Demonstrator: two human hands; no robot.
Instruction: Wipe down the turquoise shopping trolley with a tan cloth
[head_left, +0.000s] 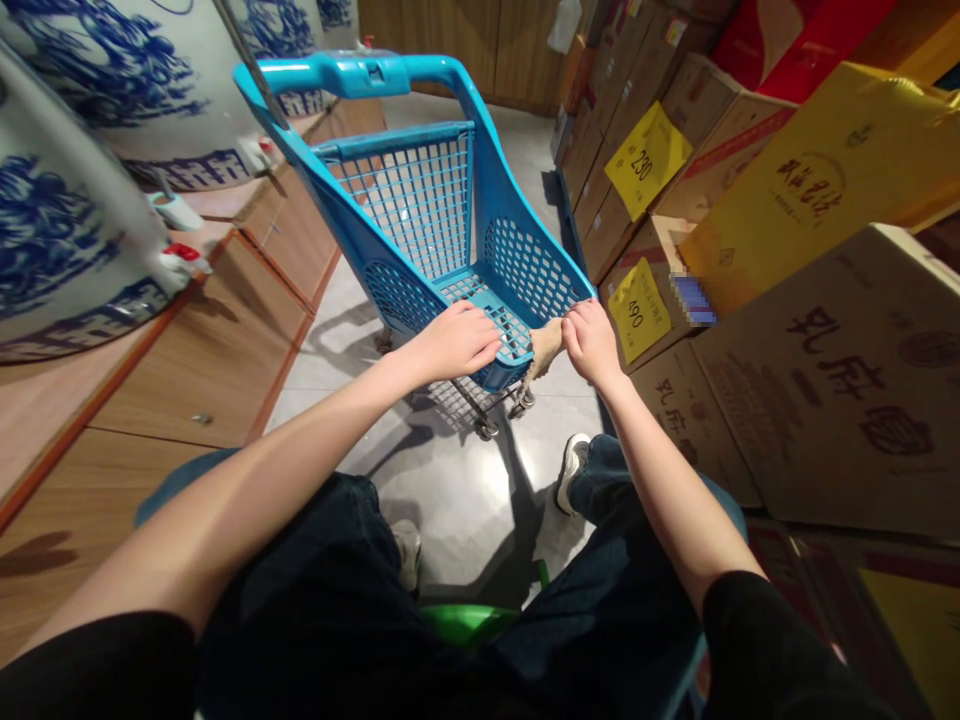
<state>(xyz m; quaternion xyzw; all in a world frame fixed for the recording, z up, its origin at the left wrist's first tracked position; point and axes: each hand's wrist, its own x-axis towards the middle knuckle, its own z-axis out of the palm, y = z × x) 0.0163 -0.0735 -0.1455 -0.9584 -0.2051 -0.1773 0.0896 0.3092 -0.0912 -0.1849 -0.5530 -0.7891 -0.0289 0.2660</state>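
Observation:
A blue plastic shopping cart (491, 150) stands on the floor in front of me, its near end between my hands. My left hand (459, 338) is closed over the left part of the near rim, the fingers curled inward. At the right corner of that rim, my right hand (591, 338) grips a tan, ragged-edged cloth (546, 345). The cloth hangs down beside the corner of the basket. Some fingertips of the right hand are hidden behind the hand itself.
Large blue-and-white porcelain jars (52, 220) with red taps stand on a wooden cabinet (165, 350) at left. Stacked cartons (832, 370) with yellow price signs (649, 160) line the right. Something green (469, 622) shows beneath me. Grey floor (480, 490) lies between my shoes.

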